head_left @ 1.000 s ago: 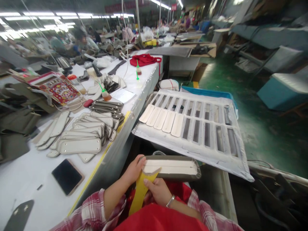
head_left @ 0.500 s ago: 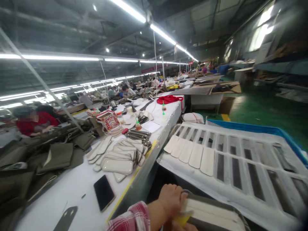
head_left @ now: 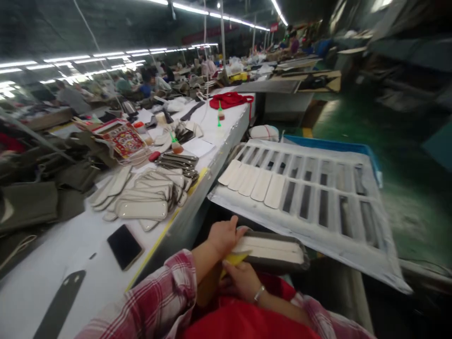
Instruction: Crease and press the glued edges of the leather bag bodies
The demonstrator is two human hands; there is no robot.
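My left hand [head_left: 223, 238] is closed over the near-left end of a dark grey fabric piece [head_left: 282, 267] with rounded corners. On top of that piece lies a long cream panel [head_left: 273, 249], split by a lengthwise line. Just below, my right hand [head_left: 244, 280] grips a thin, pointed yellow piece [head_left: 236, 257], whose tip reaches to the end of the panel. Its exact kind I cannot make out. The right fingers are partly hidden behind it. Both hands are above my red-covered lap, between the table and the rack.
At the right is a white slotted rack [head_left: 321, 230] with several cream panels [head_left: 259, 184] in a row. The white table [head_left: 88, 240] bears a phone [head_left: 125, 247], stacked cream-and-grey pieces [head_left: 141, 209], a glue bottle [head_left: 176, 146] and red cloth [head_left: 229, 100]. People sit further back.
My view has tilted down and turned slightly right, bringing both forearms and more of the grey piece into sight. My hands remain at the piece's left end, with the yellow piece still held.
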